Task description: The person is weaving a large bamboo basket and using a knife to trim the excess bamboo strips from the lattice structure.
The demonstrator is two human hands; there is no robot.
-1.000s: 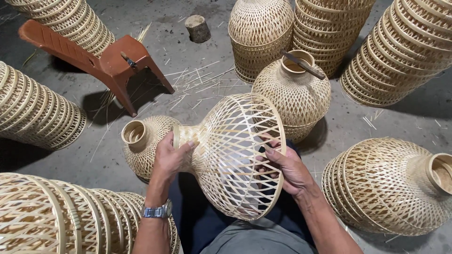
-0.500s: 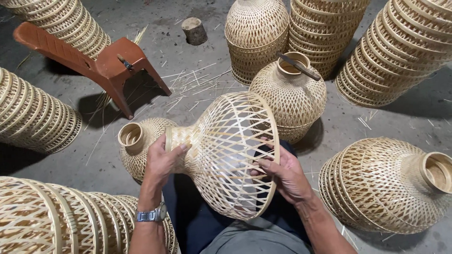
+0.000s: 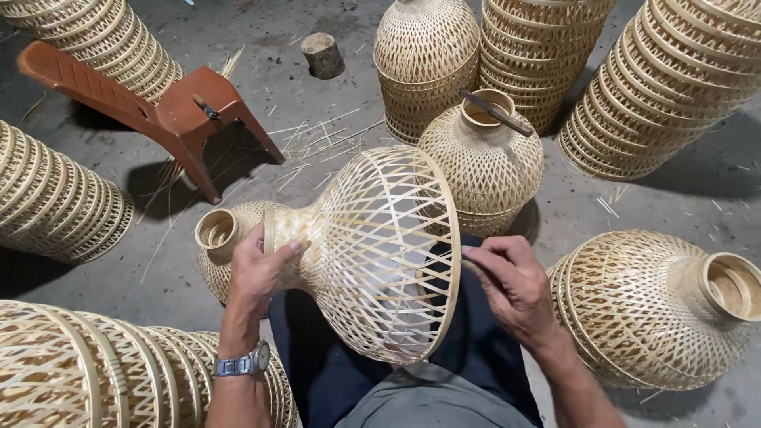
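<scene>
Left hand (image 3: 265, 269) clamped around narrow neck of open-weave bamboo shade (image 3: 372, 254), thumb on top, watch (image 3: 242, 364) on wrist. Shade lying sideways across lap, neck pointing left, wide mouth facing right. Just left of that hand, touching-close: small woven shade (image 3: 218, 238) on floor, round opening up. Further left and up: brown plastic stool (image 3: 158, 111) tipped over, stacked shades (image 3: 55, 198) beside it, another stack (image 3: 95, 372) below the wrist.

Right hand (image 3: 511, 281) at shade's wide rim, fingers pinched narrow on a thin strip at the edge; what sits between fingertips too small to tell. Above that hand: finished dense-weave shade (image 3: 483, 162) standing upright, dark stick (image 3: 498, 112) across its opening. Right of hand, near: shade on its side (image 3: 650, 317), opening facing right. Upper right: tall leaning stack (image 3: 666, 79).

Versus half a second back: right hand shifted from spread flat inside the rim to a pinch on the rim edge; left grip on neck unchanged; shade roughly same place, same tilt.
</scene>
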